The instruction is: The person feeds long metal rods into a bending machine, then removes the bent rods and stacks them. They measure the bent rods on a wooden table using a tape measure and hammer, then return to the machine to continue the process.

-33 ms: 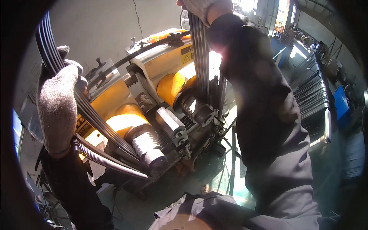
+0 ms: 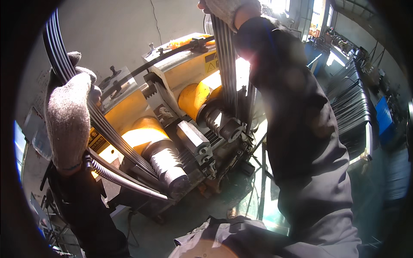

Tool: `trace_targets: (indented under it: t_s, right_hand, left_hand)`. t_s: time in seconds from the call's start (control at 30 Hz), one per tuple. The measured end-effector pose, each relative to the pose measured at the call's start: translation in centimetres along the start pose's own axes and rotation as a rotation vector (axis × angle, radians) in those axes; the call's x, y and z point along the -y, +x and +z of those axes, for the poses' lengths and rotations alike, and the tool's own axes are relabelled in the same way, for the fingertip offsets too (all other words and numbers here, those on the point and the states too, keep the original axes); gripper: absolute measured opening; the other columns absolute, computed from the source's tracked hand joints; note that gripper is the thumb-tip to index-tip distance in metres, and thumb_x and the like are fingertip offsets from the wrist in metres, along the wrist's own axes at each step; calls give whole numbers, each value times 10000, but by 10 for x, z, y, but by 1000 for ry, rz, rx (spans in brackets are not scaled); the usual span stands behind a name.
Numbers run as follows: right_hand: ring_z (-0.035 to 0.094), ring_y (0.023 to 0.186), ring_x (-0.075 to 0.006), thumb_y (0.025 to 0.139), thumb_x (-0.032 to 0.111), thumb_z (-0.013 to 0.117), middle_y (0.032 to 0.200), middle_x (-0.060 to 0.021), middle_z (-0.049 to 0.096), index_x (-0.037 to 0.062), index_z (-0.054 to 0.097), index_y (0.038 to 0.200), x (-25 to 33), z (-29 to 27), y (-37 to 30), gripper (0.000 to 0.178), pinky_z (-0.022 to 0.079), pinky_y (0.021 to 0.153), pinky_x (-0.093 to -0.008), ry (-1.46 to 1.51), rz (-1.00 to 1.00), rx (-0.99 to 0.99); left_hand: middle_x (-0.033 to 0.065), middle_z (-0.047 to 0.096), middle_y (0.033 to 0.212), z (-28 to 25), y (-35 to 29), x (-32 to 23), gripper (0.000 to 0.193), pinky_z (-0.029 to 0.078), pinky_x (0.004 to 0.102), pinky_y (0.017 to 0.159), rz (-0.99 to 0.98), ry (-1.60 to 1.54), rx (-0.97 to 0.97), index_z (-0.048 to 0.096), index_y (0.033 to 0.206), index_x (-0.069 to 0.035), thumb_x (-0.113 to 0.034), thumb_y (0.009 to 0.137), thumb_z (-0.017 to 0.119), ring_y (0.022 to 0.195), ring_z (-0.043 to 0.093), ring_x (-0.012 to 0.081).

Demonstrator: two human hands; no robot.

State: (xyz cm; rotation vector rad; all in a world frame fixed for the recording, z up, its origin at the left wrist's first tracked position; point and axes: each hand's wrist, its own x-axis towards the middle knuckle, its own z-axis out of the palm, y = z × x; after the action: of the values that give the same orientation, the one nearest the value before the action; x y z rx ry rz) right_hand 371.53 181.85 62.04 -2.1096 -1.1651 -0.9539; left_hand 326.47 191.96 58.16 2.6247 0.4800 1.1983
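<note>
My left hand (image 2: 69, 118), in a greyish knit glove, is closed round a bundle of long black strips (image 2: 122, 139). This bundle slants down to the nearer grooved metal roller (image 2: 167, 165). At the top edge, partly cut off, my gloved right hand (image 2: 230, 9) is closed at the upper end of another black strip bundle (image 2: 224, 64). Those strips hang almost straight down beside the farther grooved roller (image 2: 221, 122). Both rollers stick out from yellow cylinders (image 2: 144, 133) on a machine. How the strips pass round the rollers is hidden.
Between the rollers stands a metal block (image 2: 191, 137). A ribbed grey hose (image 2: 124, 182) curves below my left wrist. To the right, many black strips (image 2: 350, 103) hang over a rack. A blue panel (image 2: 384, 118) is beside them. A grey wall (image 2: 116, 26) rises behind the machine.
The whole scene sits slightly farther right in the picture. Both hands keep their hold on the strips.
</note>
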Motion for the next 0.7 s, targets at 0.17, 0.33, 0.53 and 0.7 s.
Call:
trace_targets:
  t_s: [0.17,0.33,0.53,0.7]
  right_hand:
    - [733,1206,-440,1042,198,713,1309,-201,771,87,718,1459,5,4,7,432,565,1084,-579,-56,23,98]
    - [732,1212,-438,1042,203,718,1313,-201,770,90,719,1457,5,4,13,431,556,1093,-586,-79,38,125]
    - [730,1219,-437,1042,210,724,1318,-200,768,93,719,1455,7,2,14,429,544,1103,-594,-91,42,143]
    - [728,1224,-436,1043,215,729,1322,-199,767,96,720,1453,8,1,14,428,535,1112,-601,-91,37,153]
  left_hand:
    - [39,734,1039,22,-1,-16,362,614,246,733,-263,-380,-306,662,1486,-51,-130,1138,727,847,734,98]
    - [38,713,972,28,-4,-33,403,618,267,751,-176,-386,-299,611,1532,-79,-164,1147,690,842,722,105]
    - [33,700,972,26,-4,-41,376,621,274,749,-239,-379,-273,611,1506,-76,-150,1144,681,830,710,111]
    - [40,702,982,27,-4,-42,386,627,284,750,-240,-397,-306,606,1510,-76,-142,1138,688,840,719,120]
